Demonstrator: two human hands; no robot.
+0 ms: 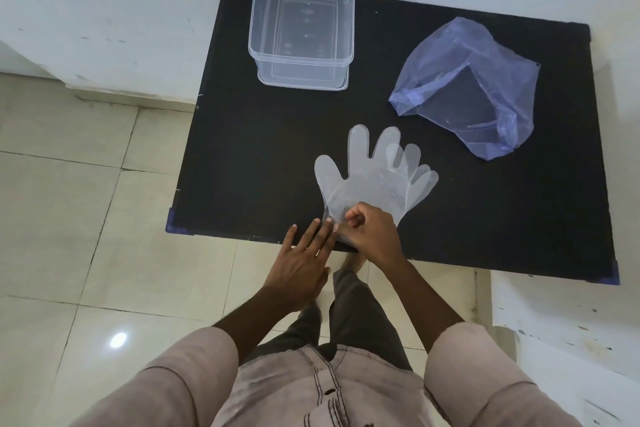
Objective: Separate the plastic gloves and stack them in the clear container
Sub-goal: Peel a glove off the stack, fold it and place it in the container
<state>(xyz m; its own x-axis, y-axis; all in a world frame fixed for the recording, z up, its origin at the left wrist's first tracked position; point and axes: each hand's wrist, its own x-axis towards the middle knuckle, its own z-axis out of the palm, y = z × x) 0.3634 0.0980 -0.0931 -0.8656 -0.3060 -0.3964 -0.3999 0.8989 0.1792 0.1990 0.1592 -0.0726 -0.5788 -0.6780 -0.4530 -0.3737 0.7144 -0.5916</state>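
Pinning the cuff end of the thin, translucent plastic gloves against the black rectangular tabletop, the left hand lies flat with fingers spread and grips nothing, while just beside it the right hand has thumb and fingertips pinched together on a cuff edge. The gloves lie fanned near the table's front edge, fingers pointing away, several layers overlapping. Doing this well probably means rubbing one film layer free at the cuff, then peeling slowly so static does not drag a second glove along. Farther back on the table sits a crumpled pale-blue plastic bag, and beyond the gloves the clear rectangular plastic container looks empty.
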